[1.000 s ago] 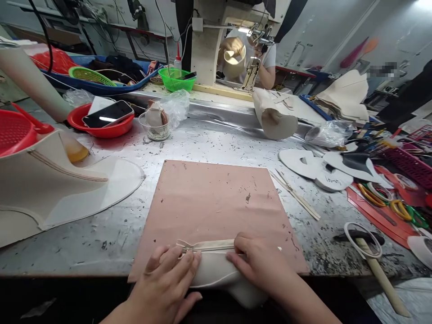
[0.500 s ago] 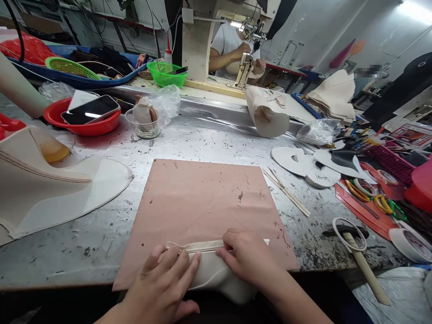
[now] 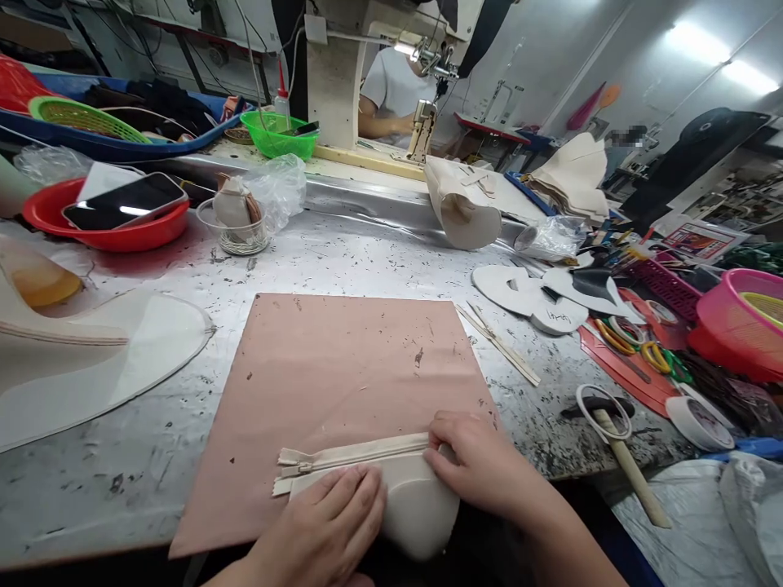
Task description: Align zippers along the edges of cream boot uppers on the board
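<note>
A cream zipper [image 3: 360, 451] runs along the top edge of a cream fabric piece [image 3: 419, 505], which lies on the front of a pink board [image 3: 342, 359] and hangs over its near edge. My left hand [image 3: 336, 522] presses on the fabric just below the zipper, fingers held together and lying flat, the thumb mostly hidden. At the zipper's right end my right hand [image 3: 468, 465] pinches the edge of the piece between thumb and curled fingers. The zipper's left end, with its pull, is uncovered.
Behind the board stands a sewing machine [image 3: 333, 90], with a person beyond it. A red bowl [image 3: 110, 238] holding a phone is at the left, near a large cream piece [image 3: 140, 342]. Scissors [image 3: 654, 356], tape rolls and a hammer [image 3: 633, 469] lie at the right.
The zipper's left end now shows and lies flat. My left hand has gone from curled fingers at the zipper to flat on the fabric below; my right hand moved slightly right. The view has shifted.
</note>
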`<action>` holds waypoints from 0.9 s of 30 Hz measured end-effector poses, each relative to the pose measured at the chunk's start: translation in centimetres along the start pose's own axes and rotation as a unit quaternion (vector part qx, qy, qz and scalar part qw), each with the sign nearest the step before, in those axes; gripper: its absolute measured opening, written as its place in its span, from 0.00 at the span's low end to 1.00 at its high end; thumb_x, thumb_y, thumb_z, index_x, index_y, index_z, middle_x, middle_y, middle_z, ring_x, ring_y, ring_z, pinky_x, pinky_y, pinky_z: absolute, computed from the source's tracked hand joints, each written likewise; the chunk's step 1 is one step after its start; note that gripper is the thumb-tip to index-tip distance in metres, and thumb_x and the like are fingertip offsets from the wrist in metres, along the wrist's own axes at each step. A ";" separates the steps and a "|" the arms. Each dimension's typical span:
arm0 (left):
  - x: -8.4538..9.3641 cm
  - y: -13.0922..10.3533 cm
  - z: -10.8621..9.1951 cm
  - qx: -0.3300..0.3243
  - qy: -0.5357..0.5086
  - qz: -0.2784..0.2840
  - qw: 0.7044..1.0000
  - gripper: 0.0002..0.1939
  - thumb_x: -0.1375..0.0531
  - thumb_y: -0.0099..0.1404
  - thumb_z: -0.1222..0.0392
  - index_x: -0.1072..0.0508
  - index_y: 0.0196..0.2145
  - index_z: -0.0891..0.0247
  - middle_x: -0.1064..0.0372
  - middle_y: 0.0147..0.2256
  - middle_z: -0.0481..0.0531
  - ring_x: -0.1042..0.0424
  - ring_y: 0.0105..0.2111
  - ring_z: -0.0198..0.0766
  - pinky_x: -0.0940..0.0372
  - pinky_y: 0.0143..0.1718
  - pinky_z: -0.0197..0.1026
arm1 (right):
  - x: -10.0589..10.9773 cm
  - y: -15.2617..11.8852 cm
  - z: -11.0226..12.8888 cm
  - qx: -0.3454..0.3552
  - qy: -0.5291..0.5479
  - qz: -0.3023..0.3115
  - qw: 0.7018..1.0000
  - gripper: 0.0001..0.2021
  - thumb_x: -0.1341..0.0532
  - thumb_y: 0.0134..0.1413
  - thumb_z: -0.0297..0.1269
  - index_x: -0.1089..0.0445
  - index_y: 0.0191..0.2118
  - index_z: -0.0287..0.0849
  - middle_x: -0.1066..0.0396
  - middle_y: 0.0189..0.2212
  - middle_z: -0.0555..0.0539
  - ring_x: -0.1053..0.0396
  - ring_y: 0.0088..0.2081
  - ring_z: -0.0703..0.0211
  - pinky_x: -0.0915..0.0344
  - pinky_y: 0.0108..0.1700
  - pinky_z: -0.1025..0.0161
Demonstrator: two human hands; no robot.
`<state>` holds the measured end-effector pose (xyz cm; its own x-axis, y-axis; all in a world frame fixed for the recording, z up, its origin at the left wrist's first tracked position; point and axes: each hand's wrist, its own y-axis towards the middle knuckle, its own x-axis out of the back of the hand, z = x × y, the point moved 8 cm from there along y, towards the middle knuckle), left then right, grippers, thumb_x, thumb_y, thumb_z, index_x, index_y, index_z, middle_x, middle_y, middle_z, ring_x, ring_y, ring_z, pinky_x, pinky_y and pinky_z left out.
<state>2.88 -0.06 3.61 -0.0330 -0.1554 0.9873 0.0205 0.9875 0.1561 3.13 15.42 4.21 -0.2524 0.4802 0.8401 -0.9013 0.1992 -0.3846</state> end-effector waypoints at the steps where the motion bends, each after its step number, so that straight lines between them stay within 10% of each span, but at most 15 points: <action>1: 0.0 0.1 0.0 -0.004 0.005 0.008 1.000 0.29 0.45 0.60 0.48 0.40 0.55 0.67 0.37 0.54 0.56 0.37 0.50 0.43 0.43 0.48 0.41 | 0.0 0.0 -0.2 0.004 0.006 0.002 1.000 0.07 0.47 0.51 0.32 0.35 0.25 0.42 0.33 0.26 0.51 0.38 0.30 0.62 0.48 0.33 0.65; 14: -0.6 3.1 -0.5 0.036 0.030 0.015 0.999 0.35 0.44 0.54 0.36 0.37 0.54 0.60 0.36 0.54 0.53 0.33 0.34 0.42 0.44 0.31 0.45 | -0.2 0.7 1.0 0.040 -0.108 -0.020 0.993 0.10 0.48 0.53 0.31 0.31 0.27 0.40 0.29 0.29 0.47 0.33 0.32 0.57 0.47 0.37 0.59; 27: -1.6 6.7 -1.2 -0.002 -0.070 0.108 0.992 0.23 0.38 0.52 0.44 0.30 0.38 0.65 0.40 0.55 0.63 0.35 0.49 0.49 0.41 0.45 0.45 | 1.0 -0.7 -2.8 -0.012 -0.060 0.013 0.998 0.07 0.44 0.51 0.35 0.31 0.27 0.40 0.30 0.30 0.47 0.34 0.34 0.58 0.46 0.34 0.66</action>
<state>4.30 6.81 3.08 -0.1654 0.0655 0.9841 0.0465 0.9972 -0.0586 4.44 18.17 4.26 -0.3170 0.3803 0.8688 -0.8854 0.2096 -0.4148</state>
